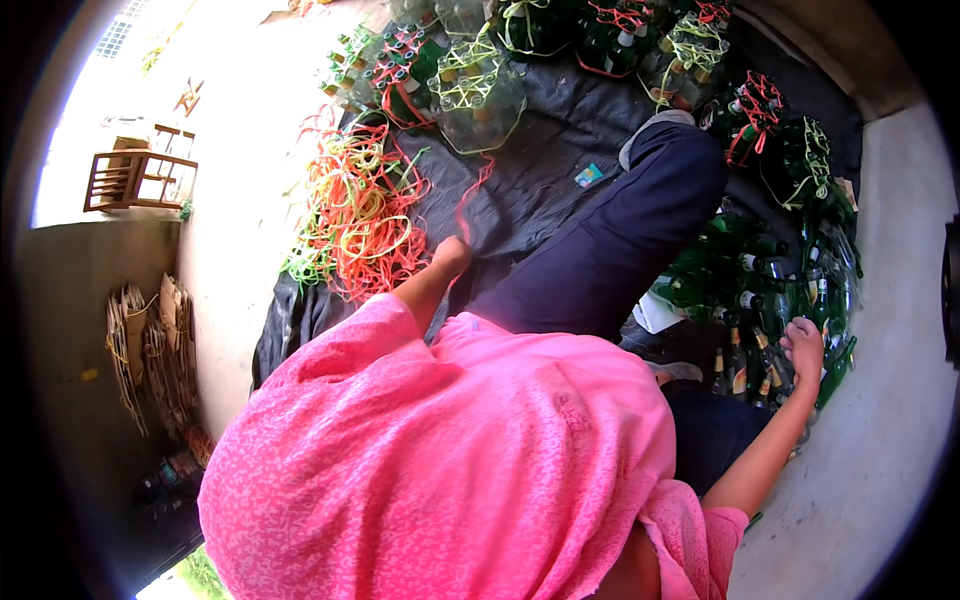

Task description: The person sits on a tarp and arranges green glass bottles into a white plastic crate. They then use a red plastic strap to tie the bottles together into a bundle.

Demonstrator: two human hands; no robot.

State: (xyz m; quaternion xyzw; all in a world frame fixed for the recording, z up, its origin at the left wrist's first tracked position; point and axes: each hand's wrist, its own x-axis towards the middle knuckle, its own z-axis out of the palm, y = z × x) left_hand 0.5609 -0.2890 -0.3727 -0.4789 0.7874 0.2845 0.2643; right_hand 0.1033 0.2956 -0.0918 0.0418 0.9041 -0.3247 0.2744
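My left hand (453,256) is closed around a red plastic strap (463,214), which runs up over the dark sheet and also hangs below the fist. Just left of that hand lies a tangled heap of red, yellow and green straps (367,217). My right hand (802,346) is at the right, over green glass bottles (821,304) lying in a pile; its fingers are bent, and whether they hold a bottle cannot be told. Brown-labelled bottles (738,367) stand or lean left of this hand.
Bottle bundles tied with straps, such as a clear one (480,101) and a green one (754,112), line the far edge of the black sheet (540,112). A wall (900,262) rises at right. Flattened cardboard (154,345) and a wooden chair (139,176) are at left.
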